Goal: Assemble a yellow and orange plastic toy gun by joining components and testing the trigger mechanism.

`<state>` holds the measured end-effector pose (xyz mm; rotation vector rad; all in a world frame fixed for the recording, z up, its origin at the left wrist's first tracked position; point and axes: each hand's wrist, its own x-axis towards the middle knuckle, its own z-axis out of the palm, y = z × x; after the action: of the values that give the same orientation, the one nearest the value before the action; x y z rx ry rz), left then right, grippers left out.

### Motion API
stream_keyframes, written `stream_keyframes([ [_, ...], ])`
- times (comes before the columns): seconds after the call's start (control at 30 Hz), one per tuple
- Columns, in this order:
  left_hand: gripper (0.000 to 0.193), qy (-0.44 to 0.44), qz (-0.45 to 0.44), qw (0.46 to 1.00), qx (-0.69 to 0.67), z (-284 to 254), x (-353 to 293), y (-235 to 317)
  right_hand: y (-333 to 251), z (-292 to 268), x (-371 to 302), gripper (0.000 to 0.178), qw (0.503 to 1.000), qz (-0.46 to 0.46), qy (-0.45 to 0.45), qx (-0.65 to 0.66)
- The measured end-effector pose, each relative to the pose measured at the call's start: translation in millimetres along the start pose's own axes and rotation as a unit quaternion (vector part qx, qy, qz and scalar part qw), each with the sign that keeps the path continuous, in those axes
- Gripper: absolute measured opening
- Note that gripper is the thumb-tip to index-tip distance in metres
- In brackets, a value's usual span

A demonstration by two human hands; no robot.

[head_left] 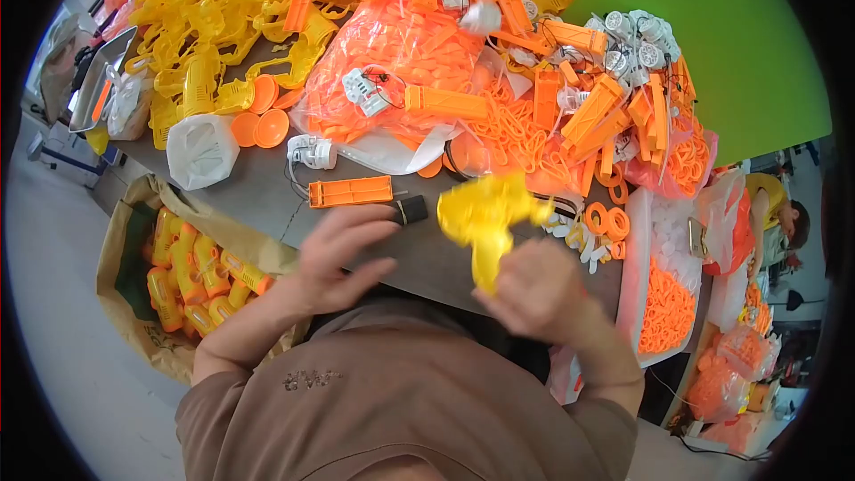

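Right hand (541, 289) is closed on a blurry yellow plastic gun-shaped shell (485, 212), long axis roughly side-to-side, narrow end rightward, above a messy dark-grey table (427, 258), pale floor (62, 303) leftward, left hand (343, 258) loosely open, empty.

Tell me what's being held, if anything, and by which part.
The right hand holds a yellow shell by its lower stem; the left hand appears empty.

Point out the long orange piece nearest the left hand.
The long orange piece on the grey tabletop, just beyond the left hand; the other long orange pieces lie farther back, among heaped parts.
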<state>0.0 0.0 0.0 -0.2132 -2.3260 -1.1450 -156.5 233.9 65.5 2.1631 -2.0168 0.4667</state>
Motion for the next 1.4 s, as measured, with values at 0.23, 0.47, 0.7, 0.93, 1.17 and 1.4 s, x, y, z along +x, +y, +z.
stream_keyframes([
  [0.23,0.049,-0.042,0.086,0.991,0.089,53,51,-21,-35,107,-50,0.025,0.992,0.122,0.027,0.031],
  [0.47,0.031,0.135,0.056,0.965,0.219,50,175,-80,-20,79,-48,0.029,0.976,0.168,0.079,0.111],
  [0.7,0.027,-0.236,-0.119,0.916,0.302,39,235,-62,23,50,-26,0.018,0.945,0.258,0.174,0.101],
  [0.93,0.041,-0.136,-0.083,0.911,0.381,72,190,-95,144,43,52,0.029,0.921,0.306,0.228,0.078],
  [1.17,0.047,-0.132,-0.154,0.905,0.374,87,208,-73,227,79,121,0.048,0.911,0.412,0.017,-0.025],
  [1.4,0.035,-0.084,-0.127,0.906,0.396,87,206,-91,218,53,116,0.047,0.899,0.428,0.078,0.056],
])
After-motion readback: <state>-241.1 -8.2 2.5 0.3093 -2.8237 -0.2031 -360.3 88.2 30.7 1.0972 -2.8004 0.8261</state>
